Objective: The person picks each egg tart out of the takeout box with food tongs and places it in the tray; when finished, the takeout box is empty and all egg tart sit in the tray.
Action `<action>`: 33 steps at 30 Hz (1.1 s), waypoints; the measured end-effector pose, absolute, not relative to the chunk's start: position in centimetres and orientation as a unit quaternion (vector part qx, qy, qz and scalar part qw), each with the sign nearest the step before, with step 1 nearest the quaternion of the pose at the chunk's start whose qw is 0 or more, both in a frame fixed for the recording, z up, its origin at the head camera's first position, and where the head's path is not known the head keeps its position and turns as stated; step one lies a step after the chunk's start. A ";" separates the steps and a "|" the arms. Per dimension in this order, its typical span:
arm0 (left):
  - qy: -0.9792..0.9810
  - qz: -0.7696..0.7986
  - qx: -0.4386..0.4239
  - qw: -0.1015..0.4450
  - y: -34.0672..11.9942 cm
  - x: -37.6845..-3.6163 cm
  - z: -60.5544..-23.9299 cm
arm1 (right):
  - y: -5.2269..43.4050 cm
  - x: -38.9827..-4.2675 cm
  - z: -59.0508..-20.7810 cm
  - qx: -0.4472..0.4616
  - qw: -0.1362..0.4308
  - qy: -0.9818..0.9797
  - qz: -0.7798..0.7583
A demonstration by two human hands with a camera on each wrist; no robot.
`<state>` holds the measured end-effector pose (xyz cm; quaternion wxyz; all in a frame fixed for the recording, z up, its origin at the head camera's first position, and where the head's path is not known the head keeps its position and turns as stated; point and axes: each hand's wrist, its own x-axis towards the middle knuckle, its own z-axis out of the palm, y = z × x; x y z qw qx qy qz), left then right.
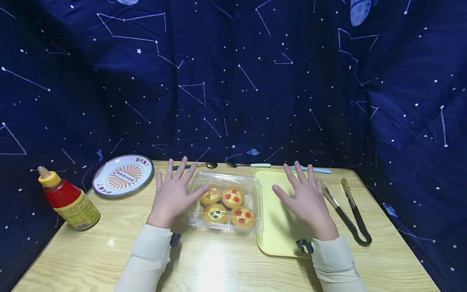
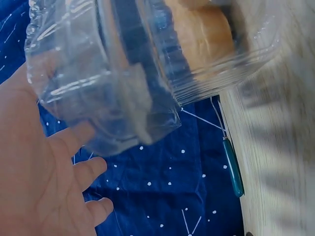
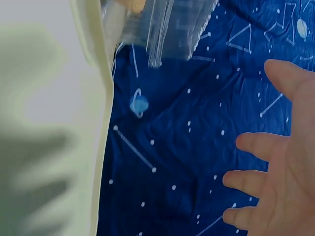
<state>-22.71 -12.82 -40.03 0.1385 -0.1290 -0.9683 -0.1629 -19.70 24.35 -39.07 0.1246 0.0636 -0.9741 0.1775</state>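
Observation:
A clear plastic clamshell box (image 1: 224,176) sits on the table with several round egg tarts (image 1: 233,197) inside, some dotted red and one dotted dark. My left hand (image 1: 175,196) is spread over the box's left side, its thumb overlapping the lid in the head view; the left wrist view shows the palm (image 2: 34,147) beside the clear plastic. To the right of the box lies a pale yellow tray (image 1: 271,227). Above its right part my right hand (image 1: 304,198) hovers with fingers spread and nothing in them; the right wrist view shows that hand (image 3: 285,172) above the tray's level.
Black-handled tongs (image 1: 359,223) lie right of the tray. A white patterned plate (image 1: 106,170) and a red-and-yellow squeeze bottle (image 1: 74,202) stand at the left. Along the back edge lie a spoon (image 1: 211,165), a green-handled fork (image 1: 260,165) and a blue fork (image 1: 321,170).

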 end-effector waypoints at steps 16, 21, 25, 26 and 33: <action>-0.940 -0.283 -0.131 0.135 -12.6 -20.0 -41.3 | 18.7 -18.2 -39.4 0.203 0.278 -0.904 0.254; -0.920 -0.353 -0.115 0.124 -12.4 -19.4 -41.7 | 16.7 -17.2 -39.4 0.234 0.271 -0.898 0.256; -0.914 -0.375 -0.090 0.126 -12.8 -19.4 -42.2 | 14.7 -16.7 -39.4 0.248 0.247 -0.902 0.252; -0.913 -0.381 -0.080 0.125 -13.0 -19.3 -42.3 | 14.1 -16.6 -39.5 0.251 0.240 -0.903 0.251; -0.900 -0.427 -0.034 0.078 -14.1 -19.2 -43.3 | 9.9 -16.7 -39.8 0.283 0.202 -0.909 0.228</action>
